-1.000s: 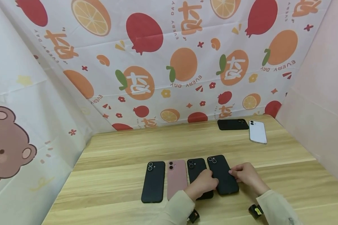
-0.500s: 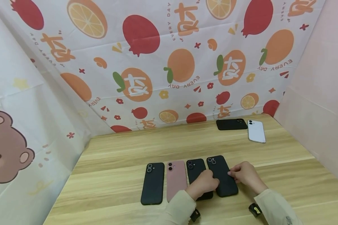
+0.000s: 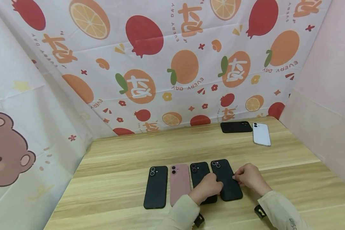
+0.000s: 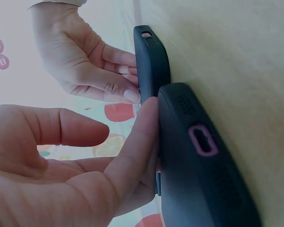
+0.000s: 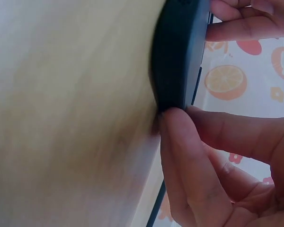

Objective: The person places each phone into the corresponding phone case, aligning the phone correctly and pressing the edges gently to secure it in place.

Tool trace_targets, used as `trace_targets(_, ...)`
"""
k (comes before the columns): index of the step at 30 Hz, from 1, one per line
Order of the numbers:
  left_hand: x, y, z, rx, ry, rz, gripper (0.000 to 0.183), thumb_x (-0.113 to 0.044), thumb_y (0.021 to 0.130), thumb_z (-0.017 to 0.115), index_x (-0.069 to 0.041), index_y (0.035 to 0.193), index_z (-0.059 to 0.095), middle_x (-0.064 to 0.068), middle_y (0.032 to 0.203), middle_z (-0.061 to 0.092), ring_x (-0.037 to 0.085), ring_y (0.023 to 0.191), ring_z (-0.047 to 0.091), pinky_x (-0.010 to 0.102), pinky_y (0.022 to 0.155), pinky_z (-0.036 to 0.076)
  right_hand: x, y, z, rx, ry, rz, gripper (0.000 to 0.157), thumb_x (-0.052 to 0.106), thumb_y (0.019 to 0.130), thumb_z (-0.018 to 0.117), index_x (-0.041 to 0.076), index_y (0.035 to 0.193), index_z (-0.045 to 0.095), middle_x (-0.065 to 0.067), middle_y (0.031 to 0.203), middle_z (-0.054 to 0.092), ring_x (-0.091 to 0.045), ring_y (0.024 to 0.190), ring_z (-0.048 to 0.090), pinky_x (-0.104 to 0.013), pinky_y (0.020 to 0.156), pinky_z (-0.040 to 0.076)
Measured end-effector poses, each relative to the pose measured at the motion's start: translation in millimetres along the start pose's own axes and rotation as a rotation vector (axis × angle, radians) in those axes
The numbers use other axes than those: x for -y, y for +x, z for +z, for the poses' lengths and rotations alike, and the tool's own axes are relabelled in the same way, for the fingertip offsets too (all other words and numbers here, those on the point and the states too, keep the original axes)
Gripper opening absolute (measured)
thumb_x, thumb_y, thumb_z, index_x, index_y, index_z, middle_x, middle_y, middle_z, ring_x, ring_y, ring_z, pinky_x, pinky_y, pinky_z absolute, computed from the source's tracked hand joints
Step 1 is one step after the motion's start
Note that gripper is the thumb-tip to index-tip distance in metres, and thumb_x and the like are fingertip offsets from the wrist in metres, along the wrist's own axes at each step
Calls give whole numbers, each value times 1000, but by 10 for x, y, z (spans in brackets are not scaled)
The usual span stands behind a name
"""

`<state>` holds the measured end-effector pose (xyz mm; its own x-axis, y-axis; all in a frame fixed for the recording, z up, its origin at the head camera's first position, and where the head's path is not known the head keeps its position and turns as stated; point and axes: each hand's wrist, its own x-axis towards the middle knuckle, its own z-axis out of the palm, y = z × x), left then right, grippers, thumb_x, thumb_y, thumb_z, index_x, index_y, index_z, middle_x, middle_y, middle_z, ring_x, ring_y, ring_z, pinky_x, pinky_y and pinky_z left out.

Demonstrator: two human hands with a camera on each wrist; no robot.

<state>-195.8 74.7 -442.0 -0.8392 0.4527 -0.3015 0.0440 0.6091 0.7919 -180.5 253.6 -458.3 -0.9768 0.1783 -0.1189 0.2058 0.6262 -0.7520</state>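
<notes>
A row of phones lies camera side up on the wooden table: a black-cased phone (image 3: 156, 188) at the left, a pink phone (image 3: 180, 185), a second black-cased phone (image 3: 199, 172), and a third black-cased phone (image 3: 229, 180) at the right, slightly angled. My left hand (image 3: 208, 188) rests over the second black phone, its fingertips near the gap beside the rightmost one. In the left wrist view its fingers lie on the phone's back, thumb apart. My right hand (image 3: 250, 179) pinches the right long edge of the rightmost phone, thumb on top and fingers along the side.
At the back right a black phone or case (image 3: 236, 127) lies crosswise beside a white phone (image 3: 261, 134). A fruit-print cloth (image 3: 161, 80) hangs behind the table (image 3: 118, 179). Pale cloths hang at both sides.
The view shifted slightly between the first two frames. Both hands stay at the same phones; the right hand's back has lifted a little.
</notes>
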Motion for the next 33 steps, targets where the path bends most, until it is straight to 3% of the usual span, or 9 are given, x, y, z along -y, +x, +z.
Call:
trace_targets(14,8,24,-72,6,-10,39,35,-9,93,54,15,117,56,8,75,56,22,80,57,38,79,47,20,63,-16,28,12,39,4,-6,81,70,-6,76,69,-6,68,64,-16,56,62,-30,53,54)
trace_targets(18,11,-28,-110,0,-94,86,37,-4,93,52,15,124,53,9,72,61,18,70,61,37,83,50,-3,68,-16,48,12,48,6,-5,81,70,-4,76,67,-6,68,62,-15,55,59,-30,53,54)
trace_targets(25,-24,-119,-221,27,-301,152,40,1,92,49,17,129,48,18,93,65,23,73,67,38,72,56,-11,99,-56,100,28,29,9,-6,80,69,-3,74,63,-7,68,60,-16,57,58,-30,53,54)
trace_targets(33,-46,-184,-350,38,-366,210,38,3,93,46,16,129,49,18,90,61,24,76,66,36,71,57,-12,210,-164,140,-28,-4,20,3,90,63,-1,70,62,-7,62,59,-16,53,59,-31,52,54)
